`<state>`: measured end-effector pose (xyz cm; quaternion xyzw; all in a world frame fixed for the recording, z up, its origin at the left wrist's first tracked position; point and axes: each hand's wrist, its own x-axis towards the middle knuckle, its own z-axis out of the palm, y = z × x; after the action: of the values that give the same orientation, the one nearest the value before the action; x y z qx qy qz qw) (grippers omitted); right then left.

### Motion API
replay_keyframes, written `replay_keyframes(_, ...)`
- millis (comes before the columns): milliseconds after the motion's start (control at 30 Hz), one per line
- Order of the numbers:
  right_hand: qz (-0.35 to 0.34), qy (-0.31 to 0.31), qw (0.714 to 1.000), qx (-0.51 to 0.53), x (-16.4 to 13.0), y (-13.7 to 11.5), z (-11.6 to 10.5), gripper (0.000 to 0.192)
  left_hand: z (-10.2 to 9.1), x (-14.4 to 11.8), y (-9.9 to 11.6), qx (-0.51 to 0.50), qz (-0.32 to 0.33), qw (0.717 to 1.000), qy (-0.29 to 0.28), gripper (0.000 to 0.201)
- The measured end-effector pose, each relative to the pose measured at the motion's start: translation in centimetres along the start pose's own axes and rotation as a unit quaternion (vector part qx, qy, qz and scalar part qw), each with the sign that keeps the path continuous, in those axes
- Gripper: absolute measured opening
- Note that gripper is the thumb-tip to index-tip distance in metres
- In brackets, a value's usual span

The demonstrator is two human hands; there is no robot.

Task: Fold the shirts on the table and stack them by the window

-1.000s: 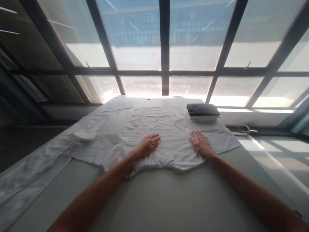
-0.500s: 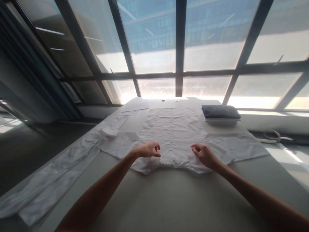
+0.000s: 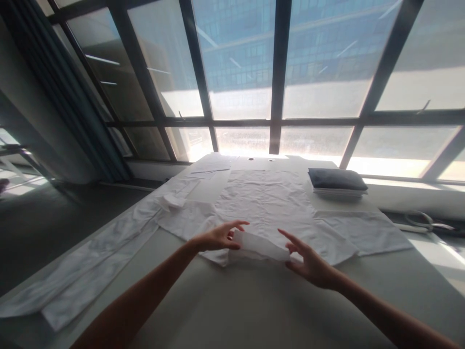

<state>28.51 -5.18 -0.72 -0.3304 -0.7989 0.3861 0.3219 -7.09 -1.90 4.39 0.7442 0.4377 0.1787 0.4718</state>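
Observation:
A white shirt [image 3: 269, 201] lies spread flat on a grey table [image 3: 232, 300], with its sleeves out to both sides. My left hand [image 3: 217, 236] and my right hand [image 3: 308, 261] each pinch one end of the shirt's near edge [image 3: 259, 246], which is lifted off the table and partly folded. My fingers are spread around the cloth.
Long strips of white cloth [image 3: 83, 271] lie along the table's left side. Further white pieces [image 3: 209, 167] rest at the far left. A folded stack with a dark garment on top [image 3: 336, 182] sits at the far right. Large windows stand behind the table.
Both hands went from lying flat on the shirt to pinching its near edge and lifting it. The camera has turned left and tilted up.

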Motion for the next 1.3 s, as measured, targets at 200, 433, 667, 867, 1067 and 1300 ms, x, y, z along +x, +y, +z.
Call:
replay_keyframes(200, -0.077, -0.138, 0.987, -0.024, -1.9, -1.8, -0.4, 0.05, 0.1, -3.0, 2.1, -0.005, 0.042, 0.974, -0.221, 0.058)
replay_keyframes(433, 0.008, 0.043, 0.994, -0.097, 1.9, -1.5, 0.6, 0.037, 1.0, -0.6, 3.2, 0.03, 0.082, 0.993, -0.078, 0.043)
replay_keyframes(667, 0.091, 0.013, 0.95, -0.298, 7.2, -0.4, 5.5, 0.064, 6.9, 5.5, 1.1, 0.299, 0.141, 0.941, 0.072, 0.047)
replay_keyframes(867, 0.12, -0.052, 0.937, -0.324, 5.9, 0.5, 6.9, 0.072, 8.9, 6.0, -1.0, 0.362, 0.124, 0.923, 0.05, 0.056)
replay_keyframes(1067, 0.151, -0.039, 0.931, -0.329, 8.0, 1.7, 5.4, 0.067, 8.6, 6.1, -1.6, 0.409, 0.13, 0.902, 0.051, 0.058)
replay_keyframes(1300, 0.142, 0.004, 0.903, -0.406, 8.6, 5.1, 1.0, 0.066, 8.7, 6.1, -2.0, 0.453, 0.107, 0.883, 0.055, 0.062)
